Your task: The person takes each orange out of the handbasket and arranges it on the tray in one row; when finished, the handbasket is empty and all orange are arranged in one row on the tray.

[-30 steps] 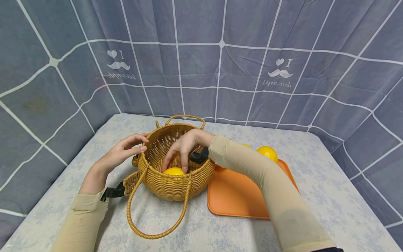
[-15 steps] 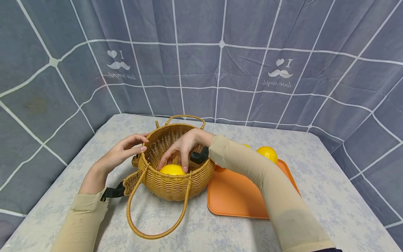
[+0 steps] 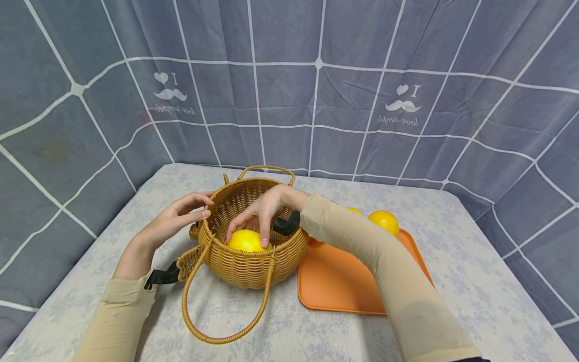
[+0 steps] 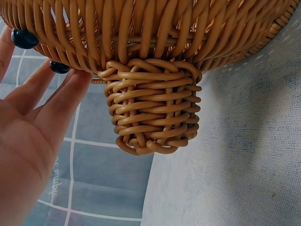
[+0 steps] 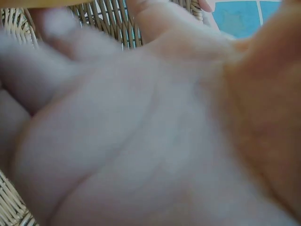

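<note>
A tan wicker basket [image 3: 253, 269] with black bead eyes [image 4: 24, 39] and a stubby woven leg [image 4: 153, 108] stands left of centre. My right hand [image 3: 267, 213] reaches inside it. Thumb and fingers grip a round yellow fruit [image 3: 244, 240], whose top shows above the near rim; its lower part is hidden. In the right wrist view the palm [image 5: 141, 122] fills most of the picture, with a sliver of yellow at the top left. On the left side of the basket my left hand [image 3: 174, 218] rests its fairly straight fingers at the rim, beside the bead eyes.
An orange tray [image 3: 339, 281] lies right of the basket, partly under the right forearm. A second yellow fruit [image 3: 384, 222] sits at its far end, with another [image 3: 354, 209] mostly hidden behind the sleeve. One long basket handle [image 3: 221, 340] droops toward the front; the other handle [image 3: 267, 166] stands behind.
The yellow fruit has risen a little inside the basket, and more of it shows over the rim with my right fingers around it. The left hand and the basket have not moved.
</note>
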Demonstrator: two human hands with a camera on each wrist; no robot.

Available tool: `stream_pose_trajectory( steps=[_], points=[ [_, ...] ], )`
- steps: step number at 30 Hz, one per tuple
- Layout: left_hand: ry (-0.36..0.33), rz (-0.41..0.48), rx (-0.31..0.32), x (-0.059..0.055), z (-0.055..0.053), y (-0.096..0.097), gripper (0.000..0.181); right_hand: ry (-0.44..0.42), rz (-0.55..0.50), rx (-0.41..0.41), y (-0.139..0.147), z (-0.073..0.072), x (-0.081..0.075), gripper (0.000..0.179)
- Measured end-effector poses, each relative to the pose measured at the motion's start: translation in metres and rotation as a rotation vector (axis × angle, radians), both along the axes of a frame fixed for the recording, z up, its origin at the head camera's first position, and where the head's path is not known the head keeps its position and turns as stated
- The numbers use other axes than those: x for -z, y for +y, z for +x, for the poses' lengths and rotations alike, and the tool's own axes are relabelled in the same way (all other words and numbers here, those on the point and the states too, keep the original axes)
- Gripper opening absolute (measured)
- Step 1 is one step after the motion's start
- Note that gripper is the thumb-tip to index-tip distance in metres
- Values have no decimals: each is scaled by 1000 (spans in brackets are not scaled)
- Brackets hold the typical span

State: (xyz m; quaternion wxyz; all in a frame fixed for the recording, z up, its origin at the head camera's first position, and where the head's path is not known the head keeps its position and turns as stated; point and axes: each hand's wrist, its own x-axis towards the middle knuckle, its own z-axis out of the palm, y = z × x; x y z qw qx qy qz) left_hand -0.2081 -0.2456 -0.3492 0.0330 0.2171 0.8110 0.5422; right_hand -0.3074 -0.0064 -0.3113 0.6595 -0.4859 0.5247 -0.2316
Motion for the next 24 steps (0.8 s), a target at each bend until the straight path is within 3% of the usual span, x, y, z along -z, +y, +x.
stream_pose_trajectory(
  steps=[4, 15, 24],
  points=[
    [-3, 10, 1, 1, 0, 1, 31, -4, -11, 16, 1, 0, 1, 73],
    [-12, 5, 4, 0, 0, 2, 26, 131, -234, 112, 3, -4, -3, 74],
    [-13, -16, 12, -1, 1, -1, 22, 104, -368, 349, 16, -9, -21, 79]
  ],
)
